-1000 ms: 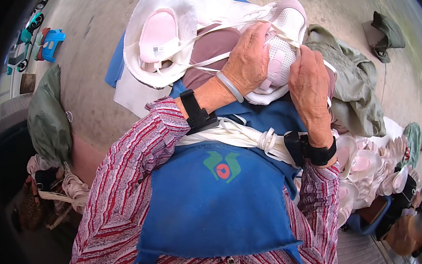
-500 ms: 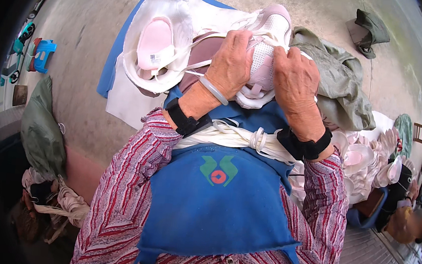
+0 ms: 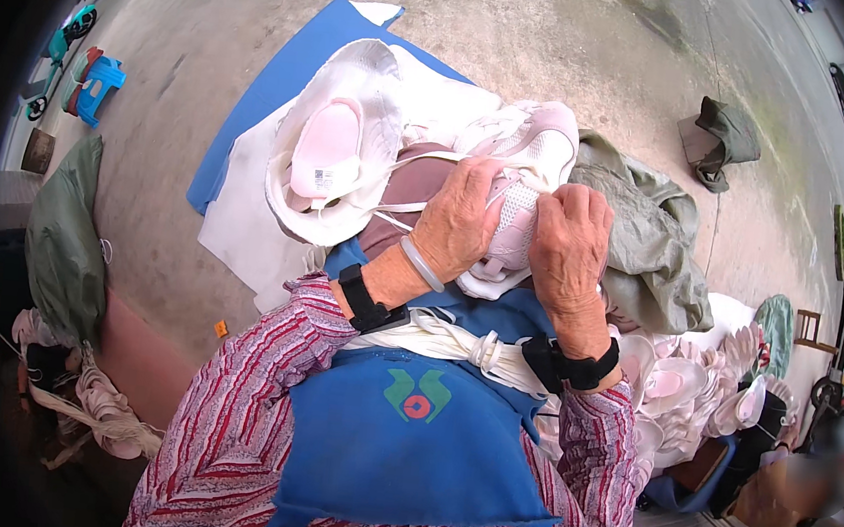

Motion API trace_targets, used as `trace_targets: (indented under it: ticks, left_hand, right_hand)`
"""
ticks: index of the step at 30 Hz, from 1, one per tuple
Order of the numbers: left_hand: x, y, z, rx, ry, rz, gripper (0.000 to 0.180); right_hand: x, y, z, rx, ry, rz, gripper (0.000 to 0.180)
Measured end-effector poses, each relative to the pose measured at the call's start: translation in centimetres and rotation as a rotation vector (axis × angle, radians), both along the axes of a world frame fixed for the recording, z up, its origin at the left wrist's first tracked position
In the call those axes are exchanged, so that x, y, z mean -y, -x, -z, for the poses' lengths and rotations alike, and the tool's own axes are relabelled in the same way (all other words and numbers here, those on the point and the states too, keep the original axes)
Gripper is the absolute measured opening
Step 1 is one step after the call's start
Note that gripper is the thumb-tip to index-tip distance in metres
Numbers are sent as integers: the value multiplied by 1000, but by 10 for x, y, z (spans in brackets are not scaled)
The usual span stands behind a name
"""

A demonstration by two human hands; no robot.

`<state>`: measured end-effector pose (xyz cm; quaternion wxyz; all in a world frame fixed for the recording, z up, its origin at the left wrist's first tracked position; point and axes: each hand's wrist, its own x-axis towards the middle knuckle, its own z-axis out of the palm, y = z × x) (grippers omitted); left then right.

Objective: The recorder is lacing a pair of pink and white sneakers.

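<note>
A white and pink sneaker [image 3: 515, 211] lies on my lap, its toe pointing away from me. My left hand [image 3: 457, 224] is closed at the left of its lacing, fingers curled on a white shoelace [image 3: 542, 181]. Across the tongue, my right hand [image 3: 570, 248] pinches at the lacing's right side; its fingertips are partly hidden. Loose lace ends trail leftward from my left hand. There, a white oval shell [image 3: 284, 176] holds a pink insole [image 3: 328, 145] with a small white label. A bundle of white laces [image 3: 436, 337] is tied across my waist over a blue apron [image 3: 404, 473].
Blue and white cloth [image 3: 251, 153] spreads beneath the shell. Grey-green fabric [image 3: 645, 238] lies right of the sneaker. Many pink-white shoe parts [image 3: 682, 387] are heaped at the right, beside another person [image 3: 774, 485]. A green sack [image 3: 70, 243] and blue stool [image 3: 102, 90] stand left.
The view has shifted, so the sneaker and shell appear lower and more floor shows beyond. Both hands stay at the lacing; the right one sits slightly lower along the sneaker's side.
</note>
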<state>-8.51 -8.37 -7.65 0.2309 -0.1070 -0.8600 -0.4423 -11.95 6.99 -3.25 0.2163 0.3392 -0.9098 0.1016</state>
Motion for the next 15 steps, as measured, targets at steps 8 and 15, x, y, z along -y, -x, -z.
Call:
trace_targets:
  ticks: [8, 15]
  left_hand:
    - [5, 4, -1, -15, -2, 5, 44]
    - [5, 4, -1, 16, -1, 4, 45]
  right_hand:
    - [-8, 7, -8, 130, -144, 103, 11]
    - [-21, 12, 3, 259, 318, -70, 11]
